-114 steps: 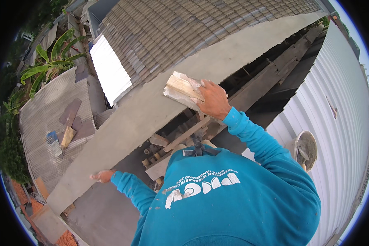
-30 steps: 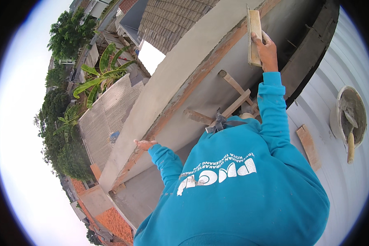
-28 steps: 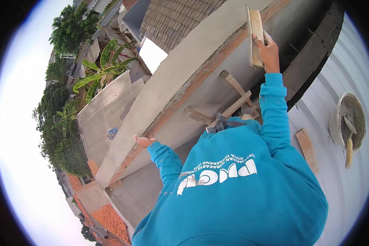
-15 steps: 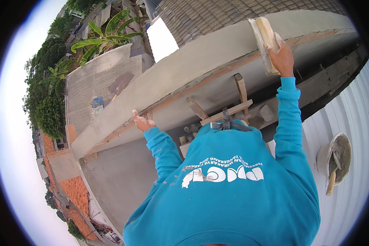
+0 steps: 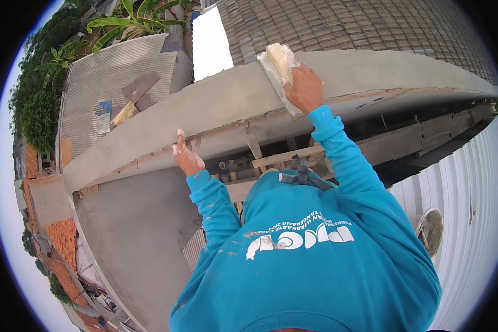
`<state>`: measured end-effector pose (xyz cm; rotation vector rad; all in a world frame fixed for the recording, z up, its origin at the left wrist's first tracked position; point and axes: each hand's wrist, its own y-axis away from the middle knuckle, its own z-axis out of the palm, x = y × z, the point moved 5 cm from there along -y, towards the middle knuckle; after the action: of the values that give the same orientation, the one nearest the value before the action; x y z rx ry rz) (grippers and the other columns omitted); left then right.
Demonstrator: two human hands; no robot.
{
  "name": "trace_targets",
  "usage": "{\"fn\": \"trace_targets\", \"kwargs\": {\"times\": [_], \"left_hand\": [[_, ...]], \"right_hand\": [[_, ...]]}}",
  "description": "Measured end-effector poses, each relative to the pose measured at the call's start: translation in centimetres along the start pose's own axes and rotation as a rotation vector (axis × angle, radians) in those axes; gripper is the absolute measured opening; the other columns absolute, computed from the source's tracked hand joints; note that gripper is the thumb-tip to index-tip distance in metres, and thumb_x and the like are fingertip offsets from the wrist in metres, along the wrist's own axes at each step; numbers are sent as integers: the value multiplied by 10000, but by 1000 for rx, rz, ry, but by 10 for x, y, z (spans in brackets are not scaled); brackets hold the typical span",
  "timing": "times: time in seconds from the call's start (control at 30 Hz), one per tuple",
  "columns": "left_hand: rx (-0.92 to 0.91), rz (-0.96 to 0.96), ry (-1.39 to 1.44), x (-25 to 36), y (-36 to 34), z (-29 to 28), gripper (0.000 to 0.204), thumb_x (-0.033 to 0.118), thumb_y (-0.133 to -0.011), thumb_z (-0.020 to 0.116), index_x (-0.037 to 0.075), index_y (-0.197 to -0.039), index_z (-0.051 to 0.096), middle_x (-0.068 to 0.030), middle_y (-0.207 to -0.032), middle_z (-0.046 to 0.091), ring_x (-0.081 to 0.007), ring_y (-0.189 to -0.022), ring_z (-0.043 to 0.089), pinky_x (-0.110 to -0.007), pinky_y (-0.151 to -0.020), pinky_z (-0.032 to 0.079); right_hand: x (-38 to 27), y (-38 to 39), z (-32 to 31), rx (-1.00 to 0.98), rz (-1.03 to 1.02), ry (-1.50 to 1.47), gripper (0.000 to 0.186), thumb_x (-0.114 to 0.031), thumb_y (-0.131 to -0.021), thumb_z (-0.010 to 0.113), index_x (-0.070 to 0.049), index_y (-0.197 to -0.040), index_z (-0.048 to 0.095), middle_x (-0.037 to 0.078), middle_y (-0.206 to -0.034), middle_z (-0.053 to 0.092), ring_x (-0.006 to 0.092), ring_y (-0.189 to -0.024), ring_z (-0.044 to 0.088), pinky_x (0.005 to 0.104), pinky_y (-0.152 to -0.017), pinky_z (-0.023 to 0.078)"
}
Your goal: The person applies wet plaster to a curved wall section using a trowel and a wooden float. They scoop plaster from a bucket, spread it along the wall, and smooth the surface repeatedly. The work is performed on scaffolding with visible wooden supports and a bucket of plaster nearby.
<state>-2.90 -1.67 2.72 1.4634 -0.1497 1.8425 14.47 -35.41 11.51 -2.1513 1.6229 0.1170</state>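
Note:
My right hand (image 5: 305, 86) grips a wooden-backed float (image 5: 278, 60), crusted with pale mortar, which lies on the grey plastered concrete ledge (image 5: 221, 105) high in the middle. The float's flat face is mostly hidden against the ledge. My left hand (image 5: 188, 155), smeared with mortar, is at the ledge's near edge with fingers spread and nothing held; whether its fingertips touch the edge, I cannot tell. Below the ledge, wooden battens (image 5: 288, 155) cross a dark gap.
A mortar bucket (image 5: 430, 232), partly behind my right sleeve, sits on white ribbed metal roofing (image 5: 465, 199). A tiled roof (image 5: 343, 27) lies past the ledge, a corrugated roof (image 5: 113, 66) and banana plants (image 5: 138, 22) at upper left. A grey plastered surface (image 5: 127, 238) spreads lower left.
The view has swung, showing more of the ledge lengthwise. My right hand has brought the float leftward and turned it onto the ledge; my left hand has moved up along the edge.

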Motion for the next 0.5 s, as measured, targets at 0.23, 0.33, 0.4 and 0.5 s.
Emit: {"fn": "trace_targets", "kwargs": {"times": [0.23, 0.33, 0.4, 0.5], "left_hand": [[87, -44, 81, 7, -8, -1, 844, 354, -878, 721, -28, -1483, 273, -209, -1554, 200, -434, -1419, 236, -562, -1054, 431], [115, -67, 83, 12, -8, -8, 883, 365, -887, 710, -27, -1511, 223, -261, -1567, 123, -439, -1425, 242, -569, -1065, 422], [107, -61, 73, 13, -8, -11, 896, 368, -891, 707, -23, -1521, 205, -283, -1569, 92, -440, -1431, 240, -574, -1074, 413], [36, -97, 79, 19, -8, -9, 890, 366, -898, 701, -24, -1523, 202, -274, -1582, 60, -454, -1444, 205, -579, -1078, 407]], "right_hand": [[-138, 31, 35, -140, -327, -217, 418, -192, -784, 661, 10, -1149, 653, 167, -1050, 588, 340, -942, 608, 486, -763, 549], [-90, 17, 14, -206, -229, -164, 396, -236, -783, 700, 26, -1079, 678, 197, -1100, 602, 352, -1060, 595, 453, -866, 535], [-9, -3, -2, -114, -147, -4, 369, -222, -777, 669, 3, -1068, 683, 168, -1027, 603, 344, -983, 608, 465, -812, 546], [102, -16, -35, 17, 56, 184, 421, -291, -794, 672, -9, -1106, 678, 191, -1067, 630, 374, -1043, 616, 464, -894, 519]]}}
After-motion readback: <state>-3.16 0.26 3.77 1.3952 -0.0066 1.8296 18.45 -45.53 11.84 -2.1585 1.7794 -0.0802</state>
